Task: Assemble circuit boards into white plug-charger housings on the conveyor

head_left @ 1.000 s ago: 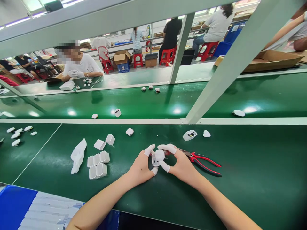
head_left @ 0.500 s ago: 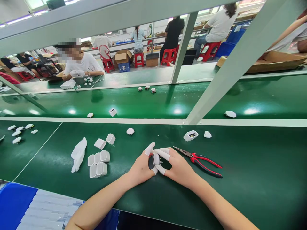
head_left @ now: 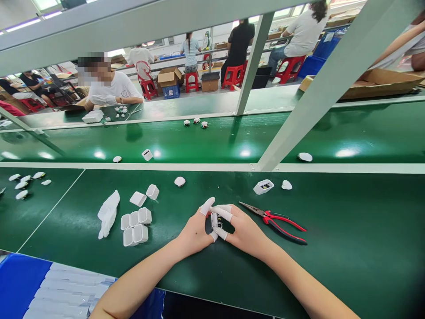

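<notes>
Nearly closed, left hand (head_left: 197,229) and right hand (head_left: 245,227) pinch a small white plastic casing (head_left: 214,220) inside the near edge of the green tabletop (head_left: 358,239), which stretches right past red-and-black pliers (head_left: 267,217).

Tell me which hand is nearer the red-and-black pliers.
Right: the right hand is close beside the pliers, on their near left side; the left hand is farther left, beyond the right hand.

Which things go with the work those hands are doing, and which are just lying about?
Probably the job's:
white piece, between left hand and right hand
white casings
pliers, perhaps

Seemingly lying about:
crumpled white glove-like item
cardboard box behind
</notes>
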The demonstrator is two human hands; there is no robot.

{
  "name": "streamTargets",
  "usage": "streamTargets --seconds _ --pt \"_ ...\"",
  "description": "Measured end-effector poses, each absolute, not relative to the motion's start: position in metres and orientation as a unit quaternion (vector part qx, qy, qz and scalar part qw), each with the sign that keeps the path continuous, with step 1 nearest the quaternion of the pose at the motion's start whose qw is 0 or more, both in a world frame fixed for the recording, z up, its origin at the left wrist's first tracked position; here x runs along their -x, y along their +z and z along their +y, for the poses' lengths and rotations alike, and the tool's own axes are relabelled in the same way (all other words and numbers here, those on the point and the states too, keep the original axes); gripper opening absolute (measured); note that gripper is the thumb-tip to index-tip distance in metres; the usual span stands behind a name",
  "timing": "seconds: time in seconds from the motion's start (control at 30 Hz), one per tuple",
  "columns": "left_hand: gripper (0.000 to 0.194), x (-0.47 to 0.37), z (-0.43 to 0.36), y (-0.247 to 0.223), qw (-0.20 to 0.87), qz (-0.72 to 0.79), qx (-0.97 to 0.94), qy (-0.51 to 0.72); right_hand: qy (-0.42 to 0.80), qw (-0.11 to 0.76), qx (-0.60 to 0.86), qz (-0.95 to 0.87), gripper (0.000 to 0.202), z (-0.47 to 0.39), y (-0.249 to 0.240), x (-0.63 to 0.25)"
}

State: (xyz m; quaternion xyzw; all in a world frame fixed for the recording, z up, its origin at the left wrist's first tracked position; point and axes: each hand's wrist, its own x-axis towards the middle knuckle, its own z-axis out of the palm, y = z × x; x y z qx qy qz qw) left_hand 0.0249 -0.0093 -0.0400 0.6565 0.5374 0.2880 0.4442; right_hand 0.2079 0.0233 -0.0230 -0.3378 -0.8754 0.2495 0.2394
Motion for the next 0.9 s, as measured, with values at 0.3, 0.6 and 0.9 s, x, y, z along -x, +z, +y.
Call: streamTargets --seconds 0.3,0.6,0.9 --pt "0.089 -0.0245 -0.0096 -0.0365 0.456 0.539 -0.649 0.283 0.325 0.235 0.378 -0.834 0.053 0.0216 -0.0219 -0.2073" --pt "0.088 -0.022 -0.0081 -0.0422 0.465 0.516 -0.649 0.311 0.357 0.248 0.367 -0.822 0.051 0.024 -0.0211 -0.2064" --pt "0.086 -0.0231 -0.0067 -0.044 0.466 0.513 -0.641 0.33 0.405 0.26 0.357 -0.801 0.05 0.0287 -0.0218 -0.2084"
